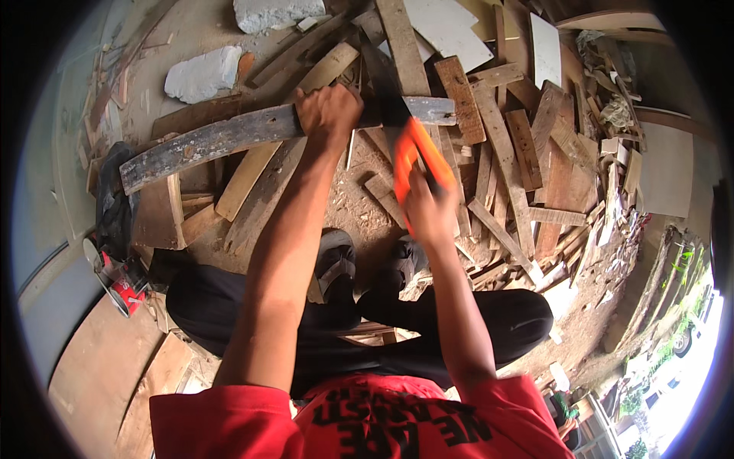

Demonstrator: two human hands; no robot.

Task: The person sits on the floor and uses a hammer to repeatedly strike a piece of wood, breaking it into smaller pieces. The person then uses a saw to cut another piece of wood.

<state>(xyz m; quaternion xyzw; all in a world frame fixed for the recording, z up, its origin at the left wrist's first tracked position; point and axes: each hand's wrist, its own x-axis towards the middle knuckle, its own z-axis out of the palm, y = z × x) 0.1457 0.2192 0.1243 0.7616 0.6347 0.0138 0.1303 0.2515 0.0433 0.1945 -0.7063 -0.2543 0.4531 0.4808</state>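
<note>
A long grey weathered plank (214, 140) lies crosswise in front of me over other wood. My left hand (329, 109) is closed around it, just left of the saw. In my right hand (430, 205) is the orange handle of a hand saw (394, 107). Its dark blade crosses the plank near the right end and points away from me; motion blurs it somewhat. Whether the teeth have cut into the wood cannot be seen. The plank's short right end (432, 111) sticks out past the blade.
Loose boards (505, 168) are heaped at the right and far side. White blocks (202, 74) lie at the far left. A wooden block (158, 214) stands under the plank's left end, beside a dark bag-like thing (115, 191). My shoes (336, 264) are close below the plank.
</note>
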